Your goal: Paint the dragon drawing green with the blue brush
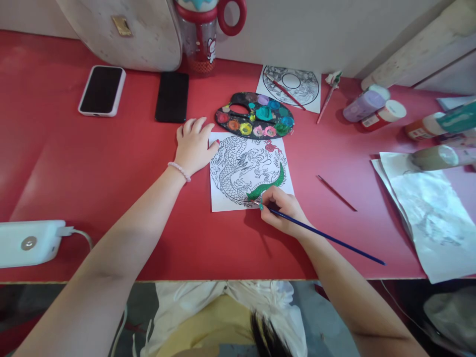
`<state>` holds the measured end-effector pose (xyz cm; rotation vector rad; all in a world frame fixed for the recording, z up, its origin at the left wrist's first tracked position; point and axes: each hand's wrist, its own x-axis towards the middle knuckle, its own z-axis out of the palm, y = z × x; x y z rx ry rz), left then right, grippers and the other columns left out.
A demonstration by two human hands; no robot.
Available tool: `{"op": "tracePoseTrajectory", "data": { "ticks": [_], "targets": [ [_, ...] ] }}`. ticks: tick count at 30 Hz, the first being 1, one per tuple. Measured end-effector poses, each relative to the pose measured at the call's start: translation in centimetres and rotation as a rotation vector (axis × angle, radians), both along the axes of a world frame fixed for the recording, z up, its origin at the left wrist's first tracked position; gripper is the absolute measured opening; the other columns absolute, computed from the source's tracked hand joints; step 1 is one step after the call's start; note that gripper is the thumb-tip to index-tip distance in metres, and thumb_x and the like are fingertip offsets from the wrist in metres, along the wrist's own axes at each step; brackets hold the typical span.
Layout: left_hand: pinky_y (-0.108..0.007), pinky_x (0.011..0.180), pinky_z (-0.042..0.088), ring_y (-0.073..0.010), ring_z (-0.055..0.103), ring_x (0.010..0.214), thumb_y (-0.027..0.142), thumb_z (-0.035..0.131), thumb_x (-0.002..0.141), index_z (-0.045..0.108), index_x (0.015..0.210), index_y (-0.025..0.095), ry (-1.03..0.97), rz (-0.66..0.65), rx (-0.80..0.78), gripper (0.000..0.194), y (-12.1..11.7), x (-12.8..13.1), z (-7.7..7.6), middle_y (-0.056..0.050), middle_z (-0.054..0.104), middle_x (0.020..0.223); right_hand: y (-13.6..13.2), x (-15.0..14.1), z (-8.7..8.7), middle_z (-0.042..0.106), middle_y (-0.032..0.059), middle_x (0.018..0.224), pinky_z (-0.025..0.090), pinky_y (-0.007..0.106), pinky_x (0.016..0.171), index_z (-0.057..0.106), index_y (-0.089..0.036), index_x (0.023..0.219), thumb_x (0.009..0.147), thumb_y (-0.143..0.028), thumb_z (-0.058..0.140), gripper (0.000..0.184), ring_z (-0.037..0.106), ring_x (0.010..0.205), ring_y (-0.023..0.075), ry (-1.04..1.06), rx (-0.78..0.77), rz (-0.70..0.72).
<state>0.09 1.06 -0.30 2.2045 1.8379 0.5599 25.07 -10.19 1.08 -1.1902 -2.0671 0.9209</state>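
A sheet with a printed dragon drawing (230, 173) lies on the red table, with a green painted band along part of the body and a small red patch at its upper right. My right hand (280, 210) grips a blue-handled paintbrush (334, 240), its tip at the lower end of the green band. Spread flat, my left hand (195, 146) rests at the sheet's upper left edge, the thumb touching the paper. Just above the sheet sits a black paint palette (241, 121) with wells of many colours.
Behind the palette is another printed sheet (312, 96) with a thin brush (286, 91) on it. A red brush (336, 193) lies right of the drawing. Paint bottles (366, 104) and papers (442, 213) are at the right. Two phones (102, 91), a cup (199, 44) and a power bank (29, 243) stand left.
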Motion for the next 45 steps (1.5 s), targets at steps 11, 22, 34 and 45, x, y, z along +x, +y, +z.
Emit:
{"op": "tracePoseTrajectory", "data": {
  "ticks": [11, 22, 34, 45],
  "targets": [
    [-0.063, 0.115, 0.023, -0.0388, 0.031, 0.141, 0.032, 0.053, 0.091, 0.056, 0.130, 0.025, 0.003, 0.004, -0.024, 0.039, -0.06, 0.06, 0.23, -0.010, 0.043, 0.152, 0.01, -0.08, 0.03, 0.050, -0.0045, 0.063, 0.037, 0.020, 0.048, 0.043, -0.023, 0.075, 0.072, -0.011, 0.050, 0.014, 0.043, 0.051, 0.0082, -0.004, 0.019, 0.002],
    [-0.063, 0.115, 0.022, -0.0384, 0.031, 0.140, 0.032, 0.054, 0.091, 0.056, 0.130, 0.028, -0.015, 0.004, -0.002, 0.040, 0.02, -0.03, -0.13, -0.007, 0.044, 0.151, -0.07, 0.07, 0.17, 0.047, -0.0060, 0.059, 0.033, 0.021, 0.045, 0.043, -0.024, 0.075, 0.074, -0.014, 0.051, 0.012, 0.039, 0.047, 0.0075, 0.038, -0.072, -0.048],
    [-0.064, 0.114, 0.024, -0.0389, 0.033, 0.140, 0.032, 0.054, 0.090, 0.056, 0.130, 0.028, 0.001, -0.001, 0.007, 0.040, -0.09, -0.03, 0.00, -0.007, 0.045, 0.151, -0.12, 0.23, -0.66, 0.057, -0.0043, 0.050, 0.039, 0.023, 0.049, 0.046, -0.023, 0.070, 0.093, -0.038, 0.050, 0.027, 0.048, 0.043, 0.0100, 0.078, -0.169, -0.111],
    [-0.063, 0.114, 0.025, -0.0380, 0.033, 0.140, 0.033, 0.054, 0.090, 0.055, 0.130, 0.030, 0.003, 0.005, 0.008, 0.040, -0.04, 0.02, -0.04, -0.006, 0.046, 0.150, 0.05, -0.20, -0.22, 0.055, -0.0044, 0.048, 0.039, 0.022, 0.048, 0.044, -0.023, 0.064, 0.091, -0.035, 0.051, 0.030, 0.048, 0.044, 0.0103, 0.050, -0.168, -0.101]
  ]
}}
